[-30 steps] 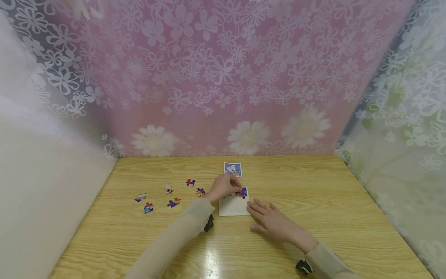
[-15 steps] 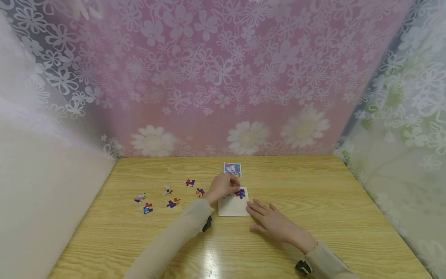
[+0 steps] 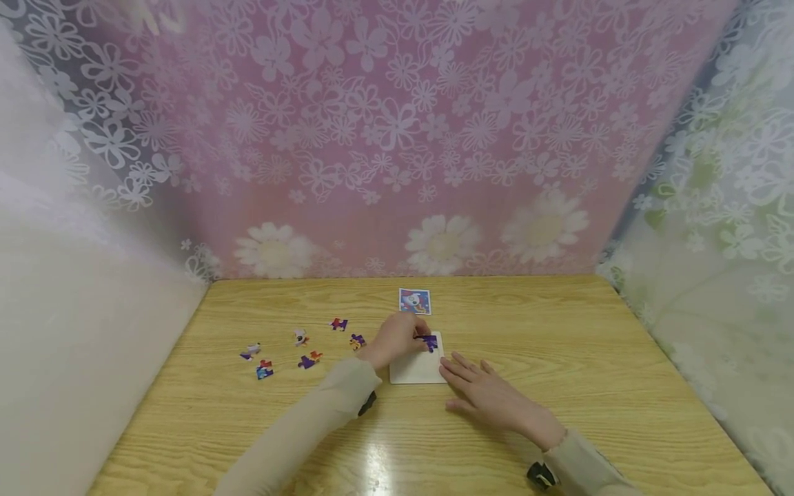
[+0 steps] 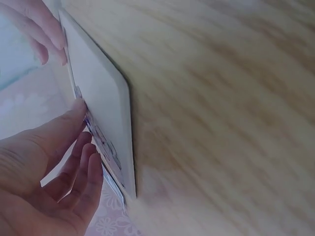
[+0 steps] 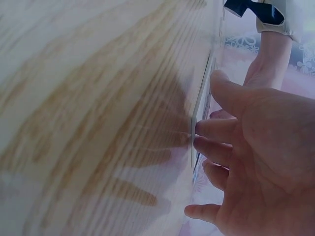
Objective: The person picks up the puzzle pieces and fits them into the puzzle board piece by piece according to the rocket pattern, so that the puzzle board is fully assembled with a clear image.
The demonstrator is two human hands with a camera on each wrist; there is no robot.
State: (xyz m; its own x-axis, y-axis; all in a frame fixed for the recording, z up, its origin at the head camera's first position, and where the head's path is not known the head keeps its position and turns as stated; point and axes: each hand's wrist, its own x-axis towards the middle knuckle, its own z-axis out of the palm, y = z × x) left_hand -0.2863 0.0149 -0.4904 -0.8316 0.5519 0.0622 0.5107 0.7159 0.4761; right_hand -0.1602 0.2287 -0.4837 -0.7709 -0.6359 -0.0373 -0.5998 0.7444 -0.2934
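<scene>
My left hand reaches over the top of a white puzzle tray and pinches a purple jigsaw piece at the tray's upper right corner. In the left wrist view, the left thumb is at the piece by the tray's surface, while flat pieces show along the far side of the tray. Fingers hide most of that top row from the head view. My right hand lies with its fingers extended, their tips touching the right edge of the tray; in the right wrist view two fingertips meet that edge.
Several loose jigsaw pieces lie left of the tray, among them a red and purple one, a white one and a blue and red one. A small picture card with a white cartoon figure lies behind the tray on the wooden table.
My left hand has drawn slightly toward me, uncovering more of the picture card. The purple piece has turned a little at the tray's corner. My right hand stays in place.
</scene>
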